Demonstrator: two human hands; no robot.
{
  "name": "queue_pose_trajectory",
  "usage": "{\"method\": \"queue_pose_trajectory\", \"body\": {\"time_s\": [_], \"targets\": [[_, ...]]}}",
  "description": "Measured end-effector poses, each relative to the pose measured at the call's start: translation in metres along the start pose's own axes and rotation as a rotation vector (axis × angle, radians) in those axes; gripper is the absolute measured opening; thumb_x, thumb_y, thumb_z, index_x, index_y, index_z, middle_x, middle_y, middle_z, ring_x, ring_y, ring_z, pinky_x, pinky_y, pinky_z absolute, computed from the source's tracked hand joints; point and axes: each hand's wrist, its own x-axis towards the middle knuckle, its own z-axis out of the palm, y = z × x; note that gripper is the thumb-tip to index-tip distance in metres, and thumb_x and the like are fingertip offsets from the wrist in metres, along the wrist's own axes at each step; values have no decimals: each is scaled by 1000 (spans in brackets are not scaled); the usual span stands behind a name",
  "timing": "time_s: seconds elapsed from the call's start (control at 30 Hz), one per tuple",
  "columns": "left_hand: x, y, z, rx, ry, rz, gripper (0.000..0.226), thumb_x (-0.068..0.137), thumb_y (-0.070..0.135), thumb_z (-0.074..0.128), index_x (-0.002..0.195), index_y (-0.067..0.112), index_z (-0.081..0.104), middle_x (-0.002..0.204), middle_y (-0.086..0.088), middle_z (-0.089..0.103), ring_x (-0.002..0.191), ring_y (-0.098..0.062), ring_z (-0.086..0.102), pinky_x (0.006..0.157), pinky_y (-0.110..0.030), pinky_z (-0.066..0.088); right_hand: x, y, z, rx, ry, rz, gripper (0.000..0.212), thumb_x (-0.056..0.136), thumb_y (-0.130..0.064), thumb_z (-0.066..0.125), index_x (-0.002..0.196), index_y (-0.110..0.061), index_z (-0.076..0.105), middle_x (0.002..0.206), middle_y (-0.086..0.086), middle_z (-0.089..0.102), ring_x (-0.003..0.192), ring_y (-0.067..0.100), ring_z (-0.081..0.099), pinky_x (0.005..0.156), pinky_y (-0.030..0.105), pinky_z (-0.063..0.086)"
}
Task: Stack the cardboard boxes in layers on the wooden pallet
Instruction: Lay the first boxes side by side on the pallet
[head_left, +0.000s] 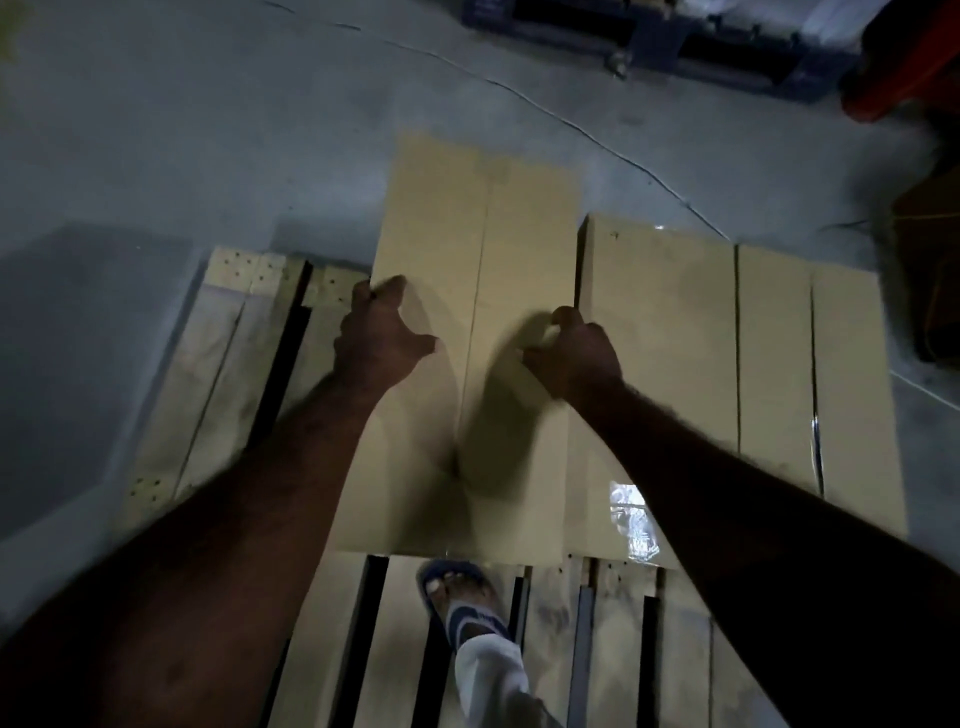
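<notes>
A: What is the left hand (376, 332) doing?

B: It grips the left edge of a long cardboard box (519, 234). The fingers curl over that edge and the thumb lies spread on the top face, pointing right.

A: And the right hand (582, 353)?

B: It holds the opposite long edge. Its fingers are bent tightly and go down into the seam where this box meets the one beside it. The thumb reaches left across the top. So both hands are closed on the same box, one on each side, about halfway along it.

A: Where is that box?

B: Over the wooden pallet (218, 364), lengthwise away from the person. Its far end sticks out past the pallet's far edge, above the grey floor (208, 130). It looks a little nearer the camera than its neighbours, but I cannot tell whether it rests flat on the slats.

A: Which neighbours?

B: Three boxes (774, 353) lying side by side on the pallet to its right, the nearest one just touching it. A shiny patch of tape (631, 525) shows on that one near the right forearm.

A: What else is there?

B: Bare slats to the left of the left hand and in front of the person. A foot (462, 597) in a blue sandal stands on the near slats, just below the box's near end. A thin cable (519, 98) runs across the floor, and a dark blue pallet (649, 36) lies at the top.
</notes>
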Motion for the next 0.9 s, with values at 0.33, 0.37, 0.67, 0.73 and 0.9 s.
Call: {"method": "queue_pose_trajectory", "body": {"time_s": [0.33, 0.37, 0.67, 0.73, 0.9], "targets": [[19, -14, 44, -40, 26, 69, 94, 70, 37, 89, 148, 14, 43, 151, -18, 36, 137, -33, 40, 110, -40, 36, 20, 30, 26, -71, 2, 36, 64, 88, -37, 72, 143, -18, 44, 130, 18, 48, 113, 37, 58, 97, 43, 53], [18, -16, 46, -46, 28, 68, 94, 69, 37, 89, 148, 13, 43, 151, -18, 36, 136, -33, 41, 110, -39, 37, 20, 31, 29, -82, 11, 39, 64, 88, -38, 72, 142, -18, 44, 130, 18, 48, 115, 37, 57, 98, 43, 52], [18, -31, 75, -97, 32, 80, 92, 70, 35, 89, 148, 16, 43, 148, -13, 40, 131, -32, 45, 104, -45, 45, 24, 48, 46, -128, 27, 40, 61, 90, -34, 71, 142, -19, 43, 131, 18, 46, 118, 37, 54, 97, 42, 51], [21, -34, 79, -111, 44, 92, 90, 71, 34, 88, 147, 15, 44, 148, -12, 39, 131, -31, 45, 104, -45, 46, 26, 49, 49, -120, 35, 32, 58, 91, -31, 69, 142, -19, 43, 131, 18, 45, 119, 37, 53, 97, 43, 53], [30, -40, 90, -103, 63, 104, 89, 72, 35, 88, 146, 14, 45, 149, -12, 40, 132, -31, 45, 102, -44, 46, 33, 55, 54, -170, 47, 17, 56, 92, -29, 69, 141, -15, 47, 134, 18, 42, 120, 36, 52, 99, 41, 51]]}}
